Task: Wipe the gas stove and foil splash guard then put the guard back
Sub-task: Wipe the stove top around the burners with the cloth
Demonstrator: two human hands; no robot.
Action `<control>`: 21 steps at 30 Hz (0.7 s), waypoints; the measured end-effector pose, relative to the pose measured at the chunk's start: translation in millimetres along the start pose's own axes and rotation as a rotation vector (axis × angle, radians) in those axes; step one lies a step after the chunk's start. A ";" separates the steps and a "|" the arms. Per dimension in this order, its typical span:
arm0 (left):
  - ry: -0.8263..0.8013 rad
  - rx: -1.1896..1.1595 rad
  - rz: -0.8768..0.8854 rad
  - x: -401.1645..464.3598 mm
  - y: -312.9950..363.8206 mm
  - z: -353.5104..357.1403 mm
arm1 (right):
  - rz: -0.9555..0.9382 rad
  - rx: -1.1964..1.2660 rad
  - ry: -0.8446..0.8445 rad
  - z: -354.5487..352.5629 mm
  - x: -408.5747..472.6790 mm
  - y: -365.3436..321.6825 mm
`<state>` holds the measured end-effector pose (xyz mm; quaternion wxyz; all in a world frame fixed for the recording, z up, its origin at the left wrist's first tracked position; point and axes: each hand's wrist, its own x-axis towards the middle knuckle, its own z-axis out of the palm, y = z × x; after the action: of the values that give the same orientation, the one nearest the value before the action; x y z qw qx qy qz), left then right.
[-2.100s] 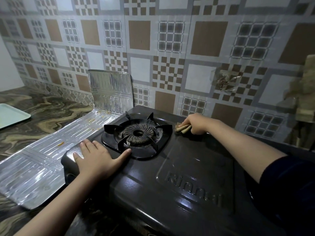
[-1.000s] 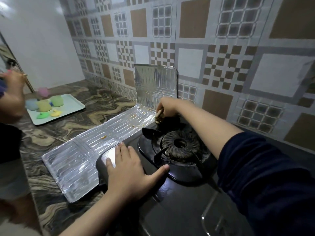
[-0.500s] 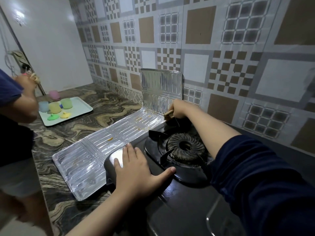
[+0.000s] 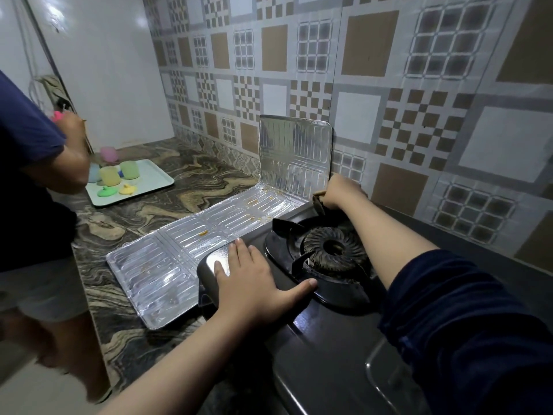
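Item: right hand [image 4: 339,191], fingers closed on a brownish cloth [image 4: 319,201]. It has travelled from the middle back of the gas stove [image 4: 323,348] to the far left rear corner, now touching the stove edge just beside the foil splash guard [image 4: 191,244]. Judgement: the stove wipe is reaching its last corner; the guard comes next.

Item: left hand [image 4: 254,283], fingers spread flat and gripping nothing, unmoved on the stove's front left corner, thumb against the burner [image 4: 332,250] surround. It seems to steady the stove.

Item: foil splash guard, lying mostly flat on the desk [image 4: 125,226] left of the stove, its end panel upright against the tiled wall [image 4: 374,85]. Brown spatter shows on the flat panels; not yet wiped, not yet put back.

Item: pale tray [image 4: 155,182] with coloured cups, well apart at the desk's far end.

Item: second person [image 4: 33,181], newly in view at the left, near the tray; could crowd the guard's far end.
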<state>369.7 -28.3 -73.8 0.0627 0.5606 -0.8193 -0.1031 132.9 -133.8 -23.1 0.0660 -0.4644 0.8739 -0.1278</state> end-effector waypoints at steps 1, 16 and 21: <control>0.001 0.000 0.000 0.1 -0.5 0.3 | -0.003 0.005 -0.002 -0.9 -0.4 2.6; 0.017 -0.014 0.002 1.4 -2.0 3.3 | -0.076 -0.263 -0.156 -36.2 -7.9 34.7; 0.015 -0.015 0.001 1.5 -2.0 3.4 | -0.038 -0.293 -0.192 -50.6 -21.0 56.3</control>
<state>370.3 -30.1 -77.6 0.0731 0.5605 -0.8182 -0.1050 88.1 -78.1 9.3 0.0780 -0.4957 0.8638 0.0446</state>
